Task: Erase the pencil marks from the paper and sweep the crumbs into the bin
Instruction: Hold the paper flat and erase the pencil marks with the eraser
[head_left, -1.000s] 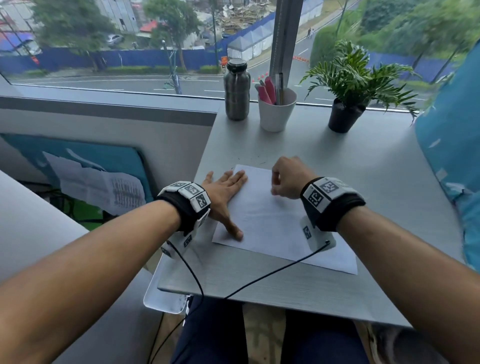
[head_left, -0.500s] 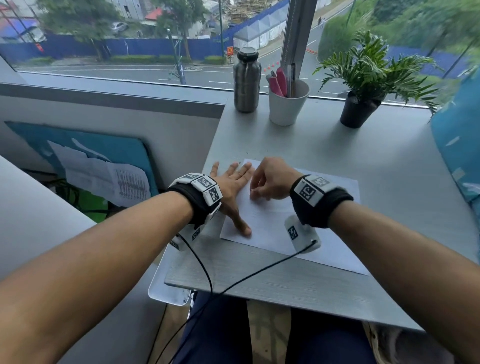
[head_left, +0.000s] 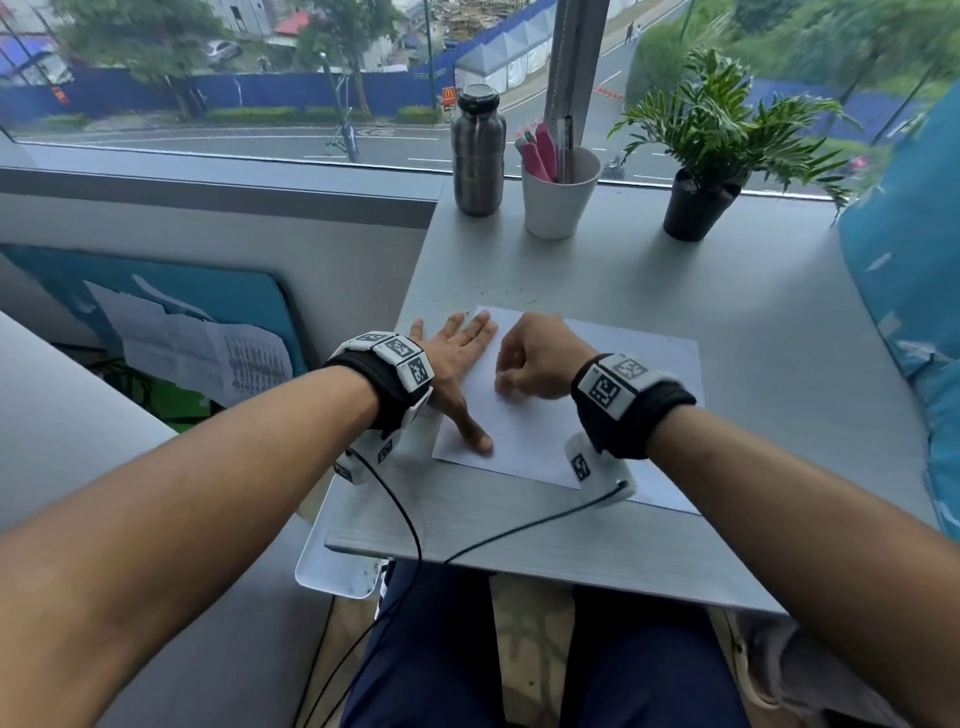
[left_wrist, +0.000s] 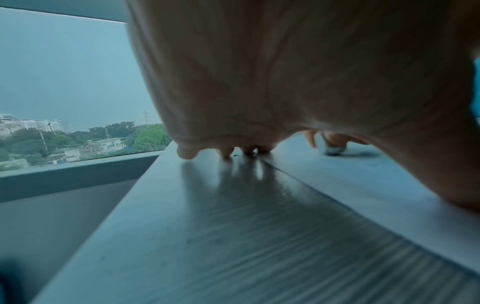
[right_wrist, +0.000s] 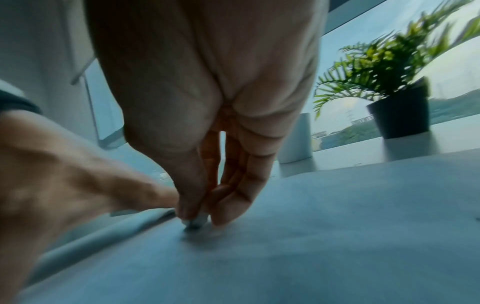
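Observation:
A white sheet of paper (head_left: 540, 415) lies on the grey table (head_left: 727, 322). My left hand (head_left: 457, 364) lies flat with straight fingers on the paper's left edge, thumb stretched toward me. My right hand (head_left: 530, 358) is curled and pinches a small pale eraser (right_wrist: 194, 222) whose dark tip presses on the paper (right_wrist: 311, 236) close to the left hand. The left wrist view shows the eraser (left_wrist: 333, 149) on the paper beyond my left fingertips (left_wrist: 246, 151). Small dark crumbs (head_left: 511, 299) lie on the table just beyond the paper's far edge.
A steel bottle (head_left: 477, 150), a white cup of pens (head_left: 558, 192) and a potted plant (head_left: 706, 156) stand along the window. A white bin rim (head_left: 332, 571) shows under the table's near left corner. Blue fabric (head_left: 914, 322) is at the right.
My right hand has moved left across the paper with the eraser, closer to the left hand. The left hand has stayed flat on the paper's left edge.

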